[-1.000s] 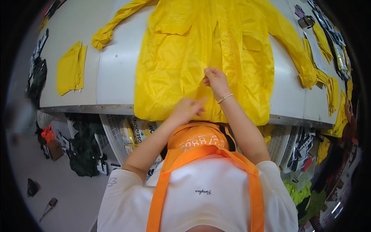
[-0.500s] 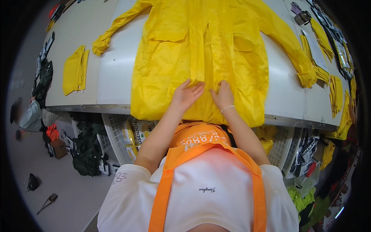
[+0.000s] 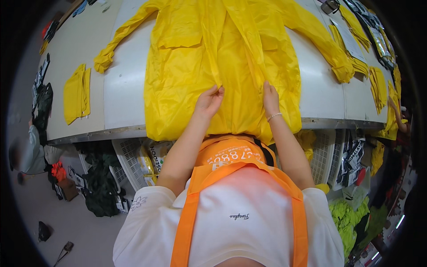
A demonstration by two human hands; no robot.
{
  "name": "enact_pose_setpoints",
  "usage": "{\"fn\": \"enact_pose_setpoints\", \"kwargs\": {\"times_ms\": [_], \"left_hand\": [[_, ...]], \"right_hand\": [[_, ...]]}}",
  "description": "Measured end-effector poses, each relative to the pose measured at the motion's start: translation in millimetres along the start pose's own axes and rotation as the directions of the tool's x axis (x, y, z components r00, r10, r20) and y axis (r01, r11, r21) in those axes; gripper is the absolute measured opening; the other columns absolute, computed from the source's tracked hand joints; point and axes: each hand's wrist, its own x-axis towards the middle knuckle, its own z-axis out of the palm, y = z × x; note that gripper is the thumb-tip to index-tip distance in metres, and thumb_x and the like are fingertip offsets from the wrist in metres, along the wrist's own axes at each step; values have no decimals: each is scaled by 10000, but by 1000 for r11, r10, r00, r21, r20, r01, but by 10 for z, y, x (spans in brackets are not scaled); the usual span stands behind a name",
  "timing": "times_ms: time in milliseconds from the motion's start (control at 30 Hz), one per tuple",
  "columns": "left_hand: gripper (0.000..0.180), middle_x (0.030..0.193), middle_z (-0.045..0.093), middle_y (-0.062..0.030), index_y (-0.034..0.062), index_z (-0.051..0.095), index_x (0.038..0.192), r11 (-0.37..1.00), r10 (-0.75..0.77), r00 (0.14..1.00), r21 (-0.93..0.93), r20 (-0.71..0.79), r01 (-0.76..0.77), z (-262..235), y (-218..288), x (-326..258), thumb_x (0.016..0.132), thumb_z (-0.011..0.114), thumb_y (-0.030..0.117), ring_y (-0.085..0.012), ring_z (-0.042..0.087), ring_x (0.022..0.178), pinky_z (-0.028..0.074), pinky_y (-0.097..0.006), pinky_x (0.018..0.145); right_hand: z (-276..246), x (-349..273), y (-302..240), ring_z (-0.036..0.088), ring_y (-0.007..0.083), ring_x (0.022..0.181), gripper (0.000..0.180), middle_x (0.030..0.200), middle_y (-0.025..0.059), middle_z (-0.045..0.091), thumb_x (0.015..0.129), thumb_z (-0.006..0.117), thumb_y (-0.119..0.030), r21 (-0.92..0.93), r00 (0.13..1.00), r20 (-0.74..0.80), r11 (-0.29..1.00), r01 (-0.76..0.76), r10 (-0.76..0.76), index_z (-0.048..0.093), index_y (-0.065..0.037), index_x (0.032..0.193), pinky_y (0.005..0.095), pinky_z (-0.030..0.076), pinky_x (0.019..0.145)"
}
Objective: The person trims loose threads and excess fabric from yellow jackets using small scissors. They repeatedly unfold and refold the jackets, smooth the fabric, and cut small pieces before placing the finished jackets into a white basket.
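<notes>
A yellow raincoat (image 3: pixel 178 93) lies spread on the worktable, its sleeves reaching out to both sides and its lower end hanging over the near edge. The front is parted down the middle, showing the inside of the back panel. My left hand (image 3: pixel 209 102) pinches the lower part of the left front edge between thumb and fingers. With a bracelet on its wrist, my right hand (image 3: pixel 270 101) grips the right front edge at about the same height; its fingertips are partly hidden by the fabric.
Folded yellow pieces (image 3: pixel 76 94) lie on the worktable (image 3: pixel 124 89) at left. More yellow stacks (image 3: pixel 377 86), a white sheet (image 3: pixel 348 41) and a metal-and-glass pot (image 3: pixel 330 6) are at right. White crates (image 3: pixel 126 160) stand underneath. A person (image 3: pixel 33 151) is at far left.
My hands have moved apart and now hold the two front edges, which were closer together before. The coat front has opened wider. The view has shifted slightly.
</notes>
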Motion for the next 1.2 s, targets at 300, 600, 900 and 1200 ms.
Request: {"fn": "enact_pose_setpoints", "kwargs": {"times_ms": [300,600,900,1200], "left_hand": [[238,1063,578,-67,41,533,1080,775,-38,999,631,-20,42,233,-356,-46,909,513,205,-167,535,976,454,-305,844],[238,980,593,-50,38,555,1035,630,45,992,774,-120,65,167,-507,10,933,472,237,-143,559,887,455,-258,813],[244,818,584,-6,68,572,918,626,15,992,775,-122,86,184,-501,-73,937,458,283,-108,538,785,445,-248,755],[302,884,576,-47,36,561,997,594,63,986,800,-155,88,48,-527,30,935,453,310,-137,529,794,438,-262,741]], "right_hand": [[414,-284,-29,434,167,553,370,590,81,486,902,490,-289,-173,929,248,931,322,-275,502,15,692,317,376,554],[250,-574,-260,550,317,809,198,823,155,565,819,586,-208,-624,613,246,361,693,-751,571,-28,900,382,450,707],[313,-628,-187,517,325,877,222,897,169,528,836,565,-211,-645,814,375,506,573,-443,560,0,904,396,442,760],[342,-555,-133,606,244,712,175,758,127,620,860,545,-144,-409,929,371,900,149,14,598,20,828,331,488,624]]}}
